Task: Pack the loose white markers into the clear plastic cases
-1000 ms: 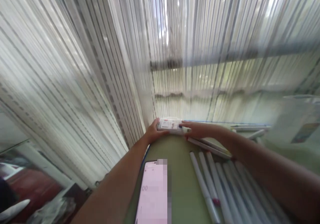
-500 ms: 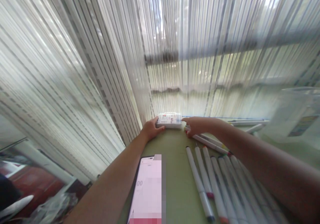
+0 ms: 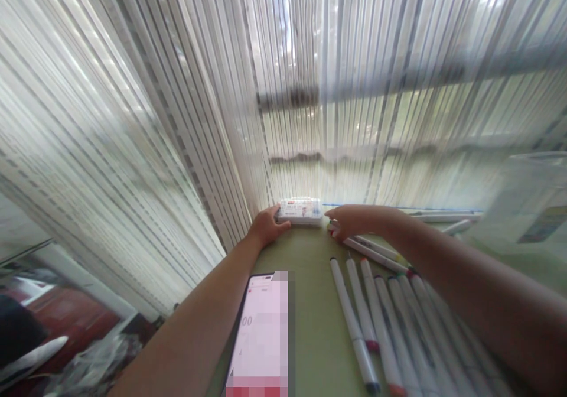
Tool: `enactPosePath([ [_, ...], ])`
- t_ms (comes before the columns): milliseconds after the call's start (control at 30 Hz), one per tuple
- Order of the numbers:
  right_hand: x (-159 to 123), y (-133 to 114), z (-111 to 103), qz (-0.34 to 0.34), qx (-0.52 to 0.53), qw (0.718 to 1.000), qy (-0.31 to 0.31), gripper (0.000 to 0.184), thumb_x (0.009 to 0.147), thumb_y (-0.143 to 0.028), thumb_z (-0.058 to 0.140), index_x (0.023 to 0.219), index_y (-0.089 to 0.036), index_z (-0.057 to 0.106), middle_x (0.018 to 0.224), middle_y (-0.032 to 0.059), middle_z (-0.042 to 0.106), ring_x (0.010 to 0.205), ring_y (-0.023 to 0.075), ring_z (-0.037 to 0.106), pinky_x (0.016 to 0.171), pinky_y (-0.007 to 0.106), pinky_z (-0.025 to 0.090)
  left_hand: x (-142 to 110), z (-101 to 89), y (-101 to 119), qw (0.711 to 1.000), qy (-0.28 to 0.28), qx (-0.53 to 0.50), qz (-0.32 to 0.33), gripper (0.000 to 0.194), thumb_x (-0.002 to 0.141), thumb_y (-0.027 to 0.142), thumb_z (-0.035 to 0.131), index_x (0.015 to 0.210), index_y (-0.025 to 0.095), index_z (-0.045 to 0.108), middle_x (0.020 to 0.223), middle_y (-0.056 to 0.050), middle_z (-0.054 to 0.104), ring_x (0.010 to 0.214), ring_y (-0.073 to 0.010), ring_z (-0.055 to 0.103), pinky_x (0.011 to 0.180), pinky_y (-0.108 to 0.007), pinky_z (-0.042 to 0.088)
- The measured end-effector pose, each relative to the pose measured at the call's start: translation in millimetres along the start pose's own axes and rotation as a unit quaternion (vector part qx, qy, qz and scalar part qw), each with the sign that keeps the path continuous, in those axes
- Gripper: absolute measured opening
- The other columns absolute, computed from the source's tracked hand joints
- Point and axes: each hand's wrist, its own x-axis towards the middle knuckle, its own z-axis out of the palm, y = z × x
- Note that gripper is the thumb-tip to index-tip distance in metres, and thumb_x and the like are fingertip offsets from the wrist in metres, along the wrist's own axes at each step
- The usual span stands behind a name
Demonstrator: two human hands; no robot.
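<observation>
**Fingers beside a clear, flat case**

My left fingers point(image 3: 266, 227), spread wide, touch the near-left end of the glossy rectangular case point(image 3: 301, 212). My right fingers point(image 3: 341, 223), loosely curled, sit just beyond its right end, near slim, smooth white markers point(image 3: 376, 255); whether they grip one, I cannot tell.

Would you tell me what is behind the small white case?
The curtain shows behind the case; anything low down there is covered by the case itself.
</observation>
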Motion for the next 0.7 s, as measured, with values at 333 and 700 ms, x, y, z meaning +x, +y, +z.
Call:
enactPosePath([
  [333, -2.0, -2.1, -4.3, 0.003, 0.012, 1.000, -0.022, 0.042, 0.061, -0.017, 0.070, 0.103, -0.016, 0.070, 0.095, 0.0113, 0.071, 0.086, 0.0283, 0.067, 0.077, 0.039, 0.052, -0.3, -1.5, 0.5, 1.000, -0.005, -0.010, -0.002, 0.064, 0.069, 0.044, 0.062, 0.126, 0.015, 0.053, 0.123, -0.012, 0.062, 0.116, -0.0287, 0.055, 0.099, -0.039, 0.041],
  [700, 0.6, 4.7, -6.0, 0.019, 0.026, 0.999, -0.003, 0.053, 0.072, -0.033, 0.066, 0.120, -0.012, 0.061, 0.115, 0.0148, 0.067, 0.102, 0.0297, 0.064, 0.088, 0.038, 0.050, 2.5, 5.6, -3.6, 0.997, -0.034, -0.048, -0.055, 0.086, 0.076, 0.067, 0.050, 0.140, 0.012, 0.030, 0.129, -0.024, 0.054, 0.120, -0.0320, 0.053, 0.097, -0.042, 0.041],
])
